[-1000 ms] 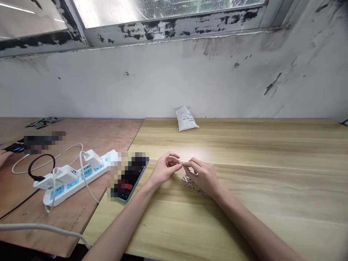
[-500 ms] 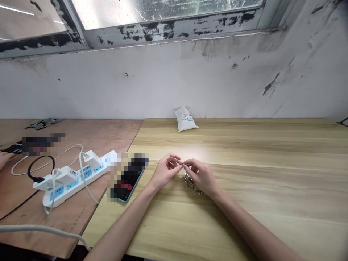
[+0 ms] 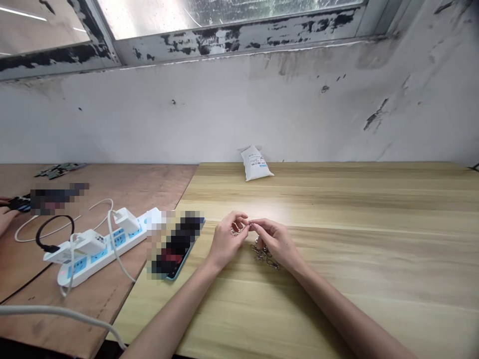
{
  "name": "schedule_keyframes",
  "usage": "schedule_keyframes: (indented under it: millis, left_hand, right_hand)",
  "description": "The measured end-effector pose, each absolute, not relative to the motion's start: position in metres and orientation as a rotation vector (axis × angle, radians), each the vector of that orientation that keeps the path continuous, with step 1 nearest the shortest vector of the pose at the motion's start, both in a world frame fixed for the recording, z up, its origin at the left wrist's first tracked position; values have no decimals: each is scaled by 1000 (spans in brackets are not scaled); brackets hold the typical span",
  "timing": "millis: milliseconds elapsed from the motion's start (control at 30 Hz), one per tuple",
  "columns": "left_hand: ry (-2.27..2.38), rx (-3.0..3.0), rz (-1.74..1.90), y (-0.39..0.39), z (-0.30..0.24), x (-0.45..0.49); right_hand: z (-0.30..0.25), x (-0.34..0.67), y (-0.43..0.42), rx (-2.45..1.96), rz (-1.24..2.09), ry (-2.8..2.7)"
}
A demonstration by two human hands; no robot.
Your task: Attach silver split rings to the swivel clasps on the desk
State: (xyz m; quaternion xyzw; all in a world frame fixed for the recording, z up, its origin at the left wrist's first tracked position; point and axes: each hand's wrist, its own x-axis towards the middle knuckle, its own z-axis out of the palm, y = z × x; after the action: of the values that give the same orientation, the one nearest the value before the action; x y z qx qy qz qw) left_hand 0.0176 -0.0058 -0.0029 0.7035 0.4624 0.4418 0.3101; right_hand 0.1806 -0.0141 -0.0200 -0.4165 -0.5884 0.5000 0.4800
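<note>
Over the wooden table, my left hand [image 3: 227,241] and my right hand [image 3: 277,243] meet with their fingertips pinched. Between them is a small shiny metal ring [image 3: 250,224], too small to make out fully. More little metal rings [image 3: 235,231] show in the curl of my left hand's fingers. Under and beside my right hand lies a loose heap of silvery metal clasps [image 3: 266,258], partly covered by its fingers.
A phone [image 3: 179,247], partly blurred out, lies left of my left hand. Further left, a white power strip [image 3: 112,244] with chargers and cables sits on a brown tabletop. A white plastic packet [image 3: 256,164] stands by the wall. Another person's hand [image 3: 5,219] is at the far left.
My fingertips have shifted slightly around the metal ring, which now shows more clearly, as do the rings in my left hand. The heap and the surroundings look the same.
</note>
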Motion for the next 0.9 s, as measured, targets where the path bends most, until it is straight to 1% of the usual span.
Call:
schedule_keyframes:
  millis: [233,467,900]
  left_hand:
    - [1216,2013,1159,-7,0,17]
    - [1154,2116,1180,-7,-2,17]
    - [1162,2196,1169,-5,-3,15]
  right_hand:
    - [-16,181,-14,-1048,1218,-1352]
    - [-14,186,-9,-1064,1327,-1241]
    - [-17,184,-16,-1022,1163,-1506]
